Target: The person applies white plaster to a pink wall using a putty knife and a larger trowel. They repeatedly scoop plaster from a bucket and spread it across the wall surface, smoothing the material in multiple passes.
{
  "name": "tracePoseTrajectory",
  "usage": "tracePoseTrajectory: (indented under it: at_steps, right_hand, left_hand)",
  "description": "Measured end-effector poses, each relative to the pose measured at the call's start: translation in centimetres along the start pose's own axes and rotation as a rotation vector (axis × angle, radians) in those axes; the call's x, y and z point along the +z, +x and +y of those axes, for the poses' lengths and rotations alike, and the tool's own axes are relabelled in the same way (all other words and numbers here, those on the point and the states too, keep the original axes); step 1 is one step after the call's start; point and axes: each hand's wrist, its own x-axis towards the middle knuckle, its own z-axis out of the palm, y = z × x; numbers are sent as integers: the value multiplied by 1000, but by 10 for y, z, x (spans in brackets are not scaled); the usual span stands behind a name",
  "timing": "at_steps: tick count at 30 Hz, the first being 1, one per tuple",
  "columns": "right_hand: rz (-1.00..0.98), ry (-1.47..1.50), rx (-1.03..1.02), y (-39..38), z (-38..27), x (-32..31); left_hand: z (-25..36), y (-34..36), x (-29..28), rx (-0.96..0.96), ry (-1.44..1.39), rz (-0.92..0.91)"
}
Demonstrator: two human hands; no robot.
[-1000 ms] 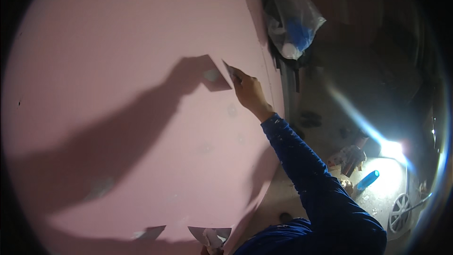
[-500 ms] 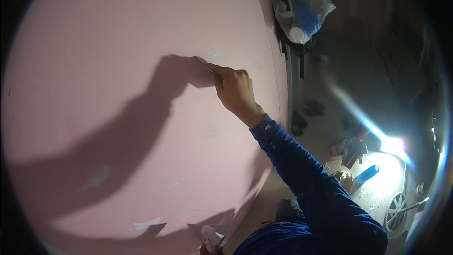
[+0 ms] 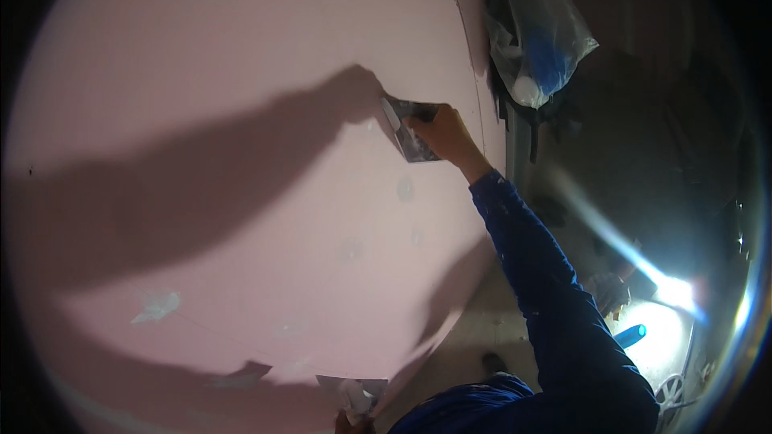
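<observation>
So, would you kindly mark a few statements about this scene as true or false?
1. The right grip holds a flat-bladed scraper. True.
2. The left grip is empty. False: it holds a wide blade bearing pale material, at the picture's lower edge.
3. The wall is pink, with a pale patch at lower left. True.
4. The right sleeve is bright red. False: it is dark blue.
5. The translucent plastic bag appears in the upper right of the picture. True.
6. The blue cylinder appears above the bright light. False: it appears below it.
</observation>
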Motion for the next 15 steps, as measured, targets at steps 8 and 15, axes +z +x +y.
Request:
tracePoseTrajectory:
  at_steps: [8, 15]
  right_hand:
    - [28, 90, -393, -22, -112, -82]
    - [396, -392, -1306, 80, -251, -124]
  left_hand:
    - [7, -14, 49, 59, 50, 53]
    - [42, -45, 53, 189, 253, 217]
